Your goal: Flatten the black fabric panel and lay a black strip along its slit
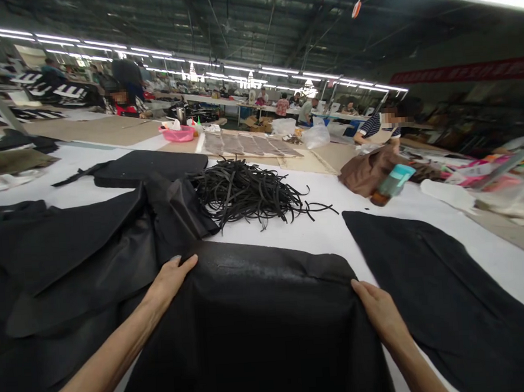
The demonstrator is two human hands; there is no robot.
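A large black panel of smooth, leather-like fabric (279, 325) spreads in front of me, its far edge raised and slightly curled. My left hand (173, 279) grips its far left corner, thumb on top and the other fingers mostly hidden. At the far right corner my right hand (375, 300) pinches the edge, thumb showing and fingertips behind the fabric. Beyond that edge lies a tangled heap of thin black strips (248, 191). Crumpled black fabric (79, 260) covers the left side, close to my left hand. A flat black fabric piece (444, 279) lies right of my right hand.
The white table (319, 186) also bears a black padded slab (151, 166), a bottle with a turquoise top (392, 185) and brown cloth (362, 171). Farther back stands a pink basin (178, 133). A co-worker in a striped shirt (375, 127) is at the right.
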